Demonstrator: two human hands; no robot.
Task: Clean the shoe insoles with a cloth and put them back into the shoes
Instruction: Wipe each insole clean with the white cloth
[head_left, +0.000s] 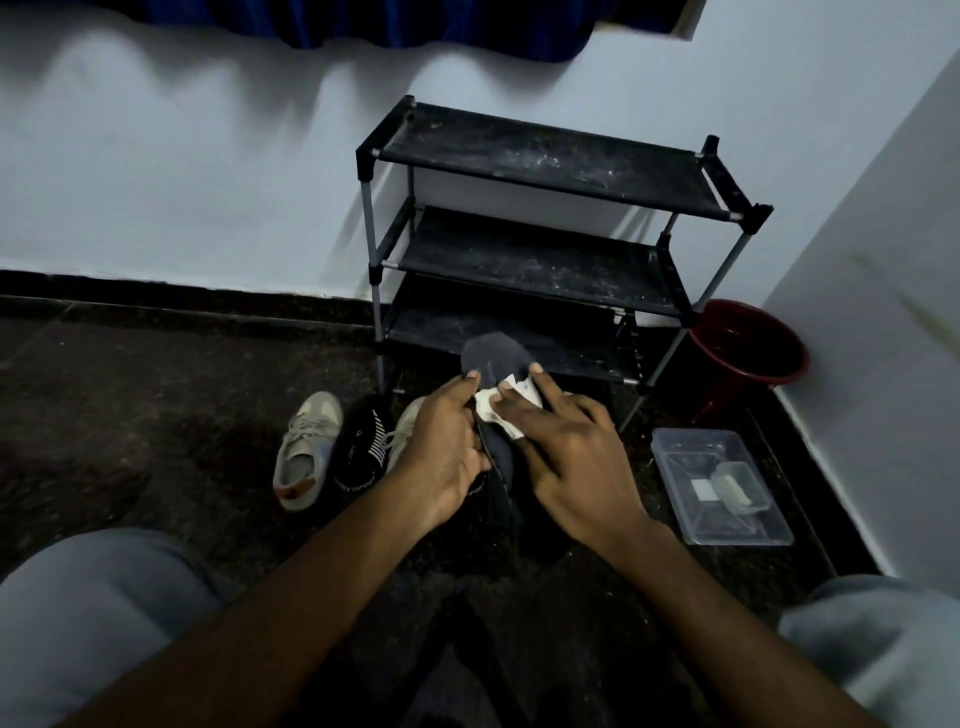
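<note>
The fingers (551, 401) of the right hand (571, 462) lie nearly straight and spread, pressing a small white cloth (487, 410) flat against the upper face of a dark insole (493, 353). They do not curl round it. The thumb (466, 382) of the left hand (444, 452) rests on the insole's left edge just beside the cloth, and the rest of that hand wraps round the edge from the left and grips it.

The insole is held in the air between the two hands, its rounded end pointing away toward the far side and its near end dropping down between the palms, where it is dark and hard to make out.

On the floor just left of the left hand lies a beige sneaker (306, 452). Next to it is a black striped piece (363, 452); I cannot tell whether it is a shoe or an insole. A second beige sneaker (408, 423) is partly hidden behind the left hand.

Beyond the hands a black shoe rack (545, 249) stands against the wall. A red bucket (748, 348) sits to the rack's right, and a clear plastic tray (675, 457) lies on the floor right of the right hand. Grey-clad knees (93, 613) frame the near edge.
</note>
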